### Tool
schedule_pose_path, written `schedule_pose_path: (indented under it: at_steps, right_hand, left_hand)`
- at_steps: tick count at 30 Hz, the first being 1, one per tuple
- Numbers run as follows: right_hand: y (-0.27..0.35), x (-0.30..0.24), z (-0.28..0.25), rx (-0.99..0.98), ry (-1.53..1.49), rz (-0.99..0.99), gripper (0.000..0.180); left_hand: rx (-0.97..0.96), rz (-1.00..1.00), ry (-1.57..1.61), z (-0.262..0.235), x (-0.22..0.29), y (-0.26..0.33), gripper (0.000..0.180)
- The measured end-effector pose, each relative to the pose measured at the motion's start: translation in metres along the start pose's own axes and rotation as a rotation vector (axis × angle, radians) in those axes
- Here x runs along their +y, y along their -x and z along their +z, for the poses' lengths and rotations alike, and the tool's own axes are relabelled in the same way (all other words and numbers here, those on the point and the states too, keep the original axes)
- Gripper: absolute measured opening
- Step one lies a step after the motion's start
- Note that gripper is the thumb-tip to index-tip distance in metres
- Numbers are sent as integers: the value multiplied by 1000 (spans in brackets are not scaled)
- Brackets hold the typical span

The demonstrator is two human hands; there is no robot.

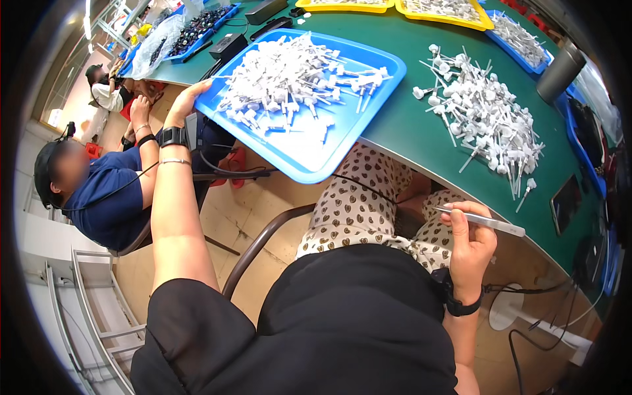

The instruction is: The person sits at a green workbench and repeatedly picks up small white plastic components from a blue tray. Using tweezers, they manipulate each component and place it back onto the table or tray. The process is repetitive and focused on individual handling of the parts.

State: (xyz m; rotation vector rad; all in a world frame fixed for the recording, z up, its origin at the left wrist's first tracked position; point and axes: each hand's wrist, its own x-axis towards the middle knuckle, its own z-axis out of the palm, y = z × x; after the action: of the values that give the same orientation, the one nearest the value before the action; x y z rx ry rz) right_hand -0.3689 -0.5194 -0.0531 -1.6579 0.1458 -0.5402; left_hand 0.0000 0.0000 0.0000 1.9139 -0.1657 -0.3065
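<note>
Green, smooth-topped work table [415,131] bends across the view, its near edge above the person's lap. Nearest, the right hand [473,247] is beyond that edge's near side, over the lap, fingers closed around slim silver metal tweezers [503,226]. Their long axis runs roughly left to right, tips to the left; whether the tips touch is too small to tell. Farther off, the left hand [187,102] is clamped on the left corner of a shallow, rectangular bright-blue plastic tray [296,155], whose near corner juts past the table edge.

Ahead of the tweezers lies a loose heap of small white plastic pieces [490,118] on the table, right of the tray and apart from it. The heap stretches from far left to near right, and the right hand is nearer to it. Its pieces have rounded heads and thin stems, tangled at all angles; similar ones crowd the tray's far part. Beyond stand a dark grey cylindrical bottle [561,72] and two yellow plastic trays [444,21].
</note>
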Motion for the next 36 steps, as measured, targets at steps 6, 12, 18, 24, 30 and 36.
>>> schedule_pose_path:
  at_steps: [6,12,18,24,30,36]
  right_hand:
    - [-6,-5,3,28,-37,-7,10]
    - [-14,-11,5,7,-89,-63,12]
    - [-25,-13,12,-30,-67,-98,15]
    - [-45,-22,19,-46,-50,-161,19]
    - [-64,-32,17,-149,1,-214,23]
    - [-84,-49,15,-233,13,-200,14]
  left_hand:
    - [41,31,-214,23,38,-26,46]
    - [9,-46,-568,52,82,-61,44]
    - [6,15,-855,79,101,-98,39]
    - [134,120,-1205,125,140,-115,29]
    - [-49,411,-1172,156,162,-186,28]
    - [-148,206,-1347,162,137,-226,43]
